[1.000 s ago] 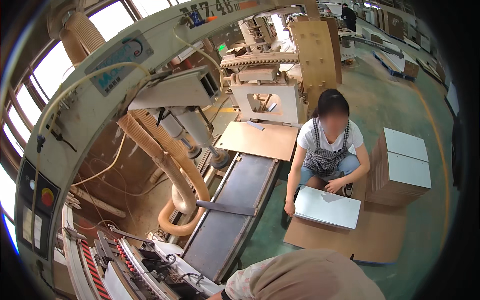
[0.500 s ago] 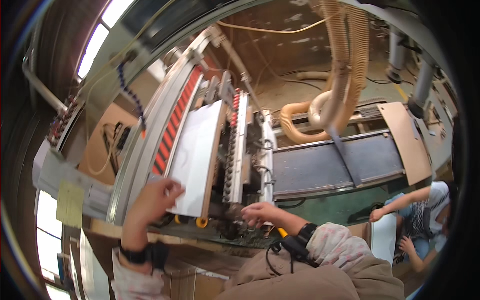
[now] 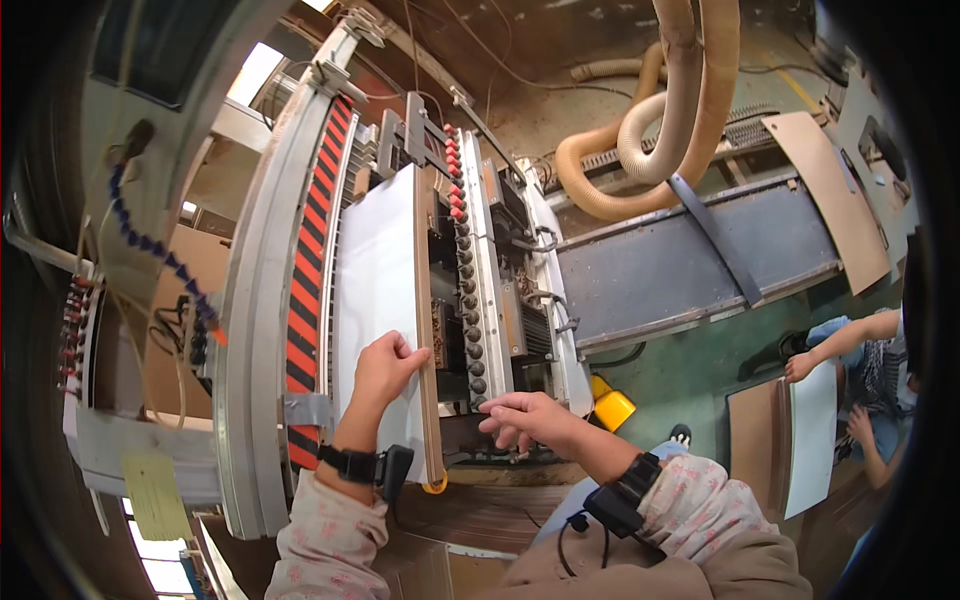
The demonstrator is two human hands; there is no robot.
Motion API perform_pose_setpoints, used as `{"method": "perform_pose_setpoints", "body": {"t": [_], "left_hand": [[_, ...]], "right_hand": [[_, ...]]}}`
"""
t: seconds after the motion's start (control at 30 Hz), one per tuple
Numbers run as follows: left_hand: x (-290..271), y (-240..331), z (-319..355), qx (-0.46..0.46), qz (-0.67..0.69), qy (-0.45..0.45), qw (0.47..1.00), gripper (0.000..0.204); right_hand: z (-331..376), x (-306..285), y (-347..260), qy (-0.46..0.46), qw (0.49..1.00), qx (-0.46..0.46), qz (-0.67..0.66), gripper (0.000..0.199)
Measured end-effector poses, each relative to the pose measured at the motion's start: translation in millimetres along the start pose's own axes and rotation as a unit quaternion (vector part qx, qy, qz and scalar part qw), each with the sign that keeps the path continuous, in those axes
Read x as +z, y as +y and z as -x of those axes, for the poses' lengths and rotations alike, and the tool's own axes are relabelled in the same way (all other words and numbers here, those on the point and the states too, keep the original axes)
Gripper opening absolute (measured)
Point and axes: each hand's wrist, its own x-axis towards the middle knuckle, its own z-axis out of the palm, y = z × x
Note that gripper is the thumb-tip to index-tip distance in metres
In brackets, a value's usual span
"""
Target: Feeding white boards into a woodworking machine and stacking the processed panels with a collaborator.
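Note:
A long white panel with a brown edge lies lengthwise on the machine bed in front of me. My left hand is over its near part, with the fingers curled in and the tips at the panel's right edge. Nothing shows in the curled fingers. My right hand hovers to the right of the panel, by the near end of a row of dark and red round knobs. Its fingers are loosely bent and apart, holding nothing. Both wrists wear black straps with small devices.
A red-and-black striped strip runs along the machine's left beam. A dark conveyor extends to the right, below thick beige hoses. A yellow foot pedal cover stands on the floor. At right, another person is beside upright boards.
My left hand has moved right and come down to the panel's right edge. My right hand stays beside the panel. The view has shifted, showing the yellow cover more fully.

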Motion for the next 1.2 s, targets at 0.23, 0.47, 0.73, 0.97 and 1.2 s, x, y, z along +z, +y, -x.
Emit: {"method": "perform_pose_setpoints", "body": {"t": [0.23,0.47,0.73,0.97,1.2], "left_hand": [[-8.4,9.8,-1.9,0.042,0.037,-0.028,0.998,0.029],[-34.1,9.5,-2.0,-0.016,0.114,-0.053,0.992,0.028],[-68.8,17.8,10.2,-0.031,0.206,-0.019,0.978,0.027],[-50.0,21.1,8.0,-0.043,0.203,-0.058,0.977,0.027],[-53.8,12.7,3.5,-0.034,0.211,-0.048,0.976,0.030]], "right_hand": [[-42.6,0.5,-0.2,-0.017,0.999,-0.017,-0.024,0.040],[-99.1,10.9,-12.0,0.002,0.997,-0.044,-0.056,0.036],[-144.5,19.3,-47.3,0.113,0.986,-0.120,0.024,0.069],[-153.2,38.5,-38.5,0.156,0.964,-0.193,0.095,0.101],[-168.9,37.8,-29.3,0.157,0.967,-0.198,0.028,0.100]]}}
